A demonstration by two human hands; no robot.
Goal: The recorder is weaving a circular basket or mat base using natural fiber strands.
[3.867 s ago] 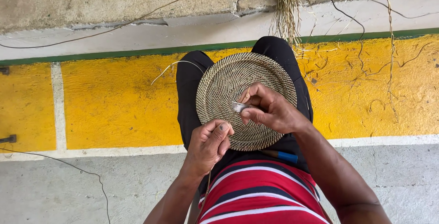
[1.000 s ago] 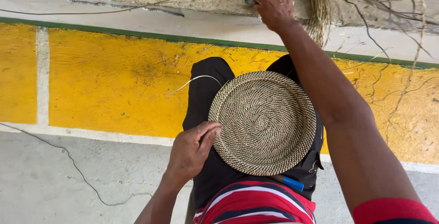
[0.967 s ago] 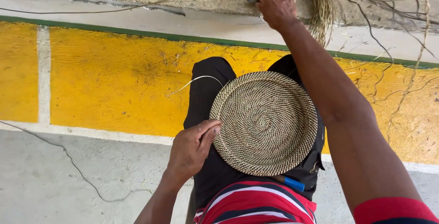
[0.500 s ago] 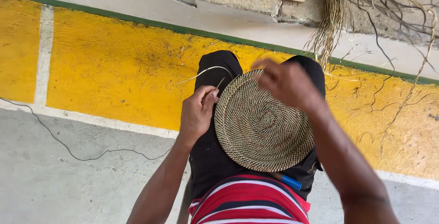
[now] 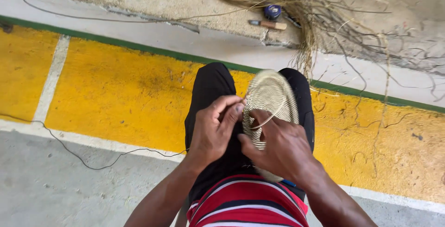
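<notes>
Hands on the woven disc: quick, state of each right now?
Left hand: closed, pinching the edge of the woven disc.
Right hand: closed on the disc's face, with a thin strand at its fingers.

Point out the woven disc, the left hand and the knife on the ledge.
woven disc (image 5: pixel 273 95), head view, upper coiled face.
left hand (image 5: pixel 213 132), head view, back of hand.
knife (image 5: pixel 269 24), head view, wooden handle.

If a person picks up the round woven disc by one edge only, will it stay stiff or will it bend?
The woven disc probably stays fairly stiff: it stands tilted on the lap, gripped by the left hand and right hand, without sagging. It looks light, being coiled from thin dry fibre. The loose strand arching over it seems springy and would likely flop.
</notes>
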